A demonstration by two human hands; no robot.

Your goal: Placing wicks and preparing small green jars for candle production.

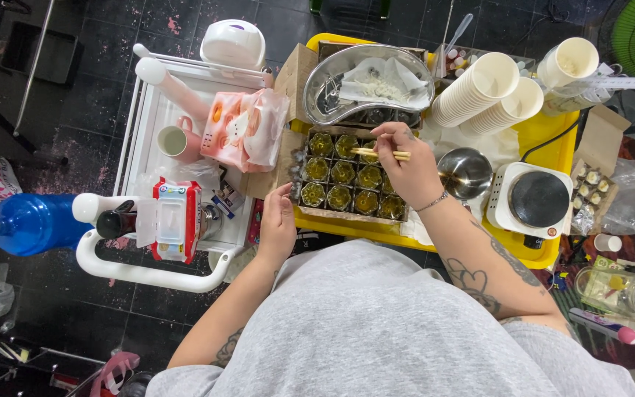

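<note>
My right hand (404,165) grips a pair of wooden sticks (380,154) over a cardboard box (309,212) filled with several small glass jars of yellowish wax (342,173). The stick tips lie across a jar in the middle row. My left hand (278,223) rests on the box's near left corner, fingers loosely curved, holding nothing. The box sits on a yellow table (553,136).
A steel bowl (465,171) and a small electric hotplate (533,200) stand right of the box. Stacks of paper cups (490,92) and a metal kidney tray (332,88) lie behind. A white cart (148,125) at left carries a mug (174,141), wipes pack (178,219) and pink bag (248,129).
</note>
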